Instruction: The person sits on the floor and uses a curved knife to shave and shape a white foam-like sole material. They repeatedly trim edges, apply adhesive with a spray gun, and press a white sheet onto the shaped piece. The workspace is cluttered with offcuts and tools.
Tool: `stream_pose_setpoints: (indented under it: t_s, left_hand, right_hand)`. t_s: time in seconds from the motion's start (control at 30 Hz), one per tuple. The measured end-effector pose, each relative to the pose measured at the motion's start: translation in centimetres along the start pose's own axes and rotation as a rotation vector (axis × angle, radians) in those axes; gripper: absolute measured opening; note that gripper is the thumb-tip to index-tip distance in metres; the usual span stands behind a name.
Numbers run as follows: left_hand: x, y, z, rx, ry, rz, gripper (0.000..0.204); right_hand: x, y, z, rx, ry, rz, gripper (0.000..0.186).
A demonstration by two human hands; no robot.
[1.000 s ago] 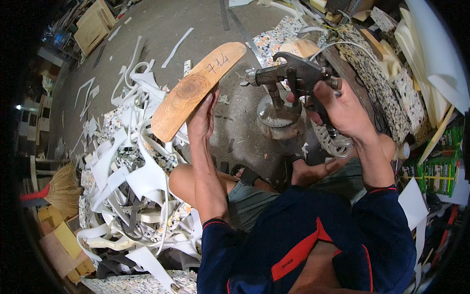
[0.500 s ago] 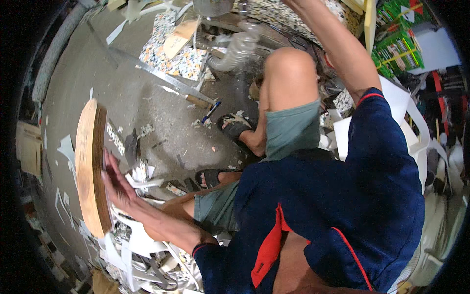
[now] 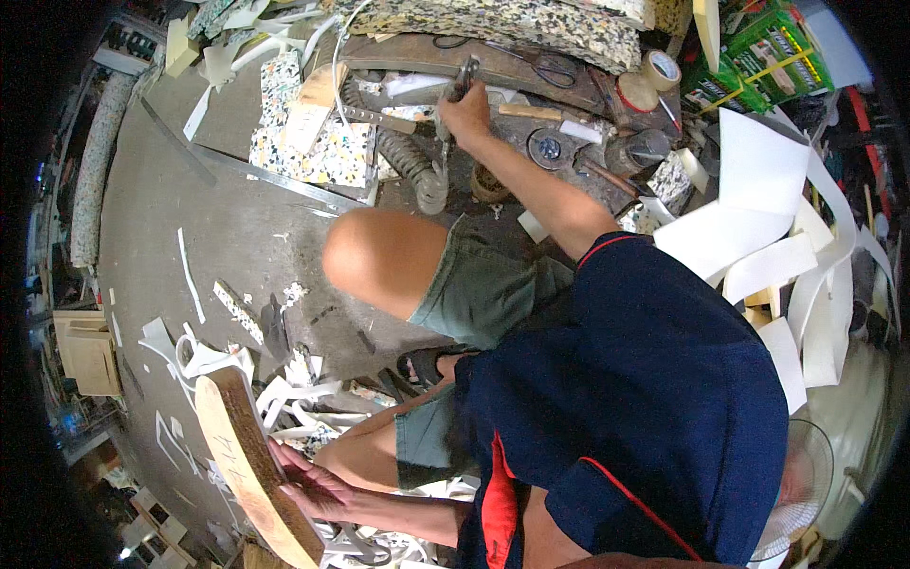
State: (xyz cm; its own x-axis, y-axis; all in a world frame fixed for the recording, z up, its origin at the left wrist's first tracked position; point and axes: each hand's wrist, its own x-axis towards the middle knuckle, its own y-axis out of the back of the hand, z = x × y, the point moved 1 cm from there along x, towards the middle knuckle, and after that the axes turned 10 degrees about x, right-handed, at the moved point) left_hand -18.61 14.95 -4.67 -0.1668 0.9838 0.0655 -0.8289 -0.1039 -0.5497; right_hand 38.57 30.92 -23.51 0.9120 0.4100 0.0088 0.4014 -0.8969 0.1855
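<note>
My left hand [image 3: 315, 486] grips a curved wooden piece [image 3: 237, 436] by its side at the lower left; handwritten marks are on its pale face. My right hand [image 3: 464, 119] reaches to the top middle, its fingers wrapped round the dark spray gun [image 3: 464, 78], whose body is mostly hidden by the hand. Beside that hand lie a cluttered low board [image 3: 569, 85], scissors [image 3: 545, 71], a ribbed clear hose [image 3: 417, 175] and a small round tin [image 3: 548, 149].
Foam offcuts [image 3: 213, 356] litter the grey floor [image 3: 161, 247]. Speckled foam sheets [image 3: 273, 142] and a long metal ruler [image 3: 294, 187] lie ahead. White foam pieces [image 3: 749, 161], green packs [image 3: 763, 71] and a fan [image 3: 796, 474] are at the right.
The view has swung round. My right hand has carried the spray gun away from me toward the clutter, while the wooden piece in my left hand has moved lower, toward my leg.
</note>
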Motion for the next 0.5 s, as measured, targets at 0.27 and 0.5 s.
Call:
stream_pose_setpoints:
  t_s: [0.27,0.5]
  left_hand:
    - [-1.1,-2.0,-3.0,-0.042,0.075,-0.111,0.072]
    - [-1.4,-3.6,-3.9,-0.09,0.056,-0.033,0.069]
  right_hand:
    - [-1.9,-2.4,9.0,-0.114,0.112,0.132,0.065]
    - [-6.1,0.2,7.6,-0.187,-0.03,-0.354,0.106]
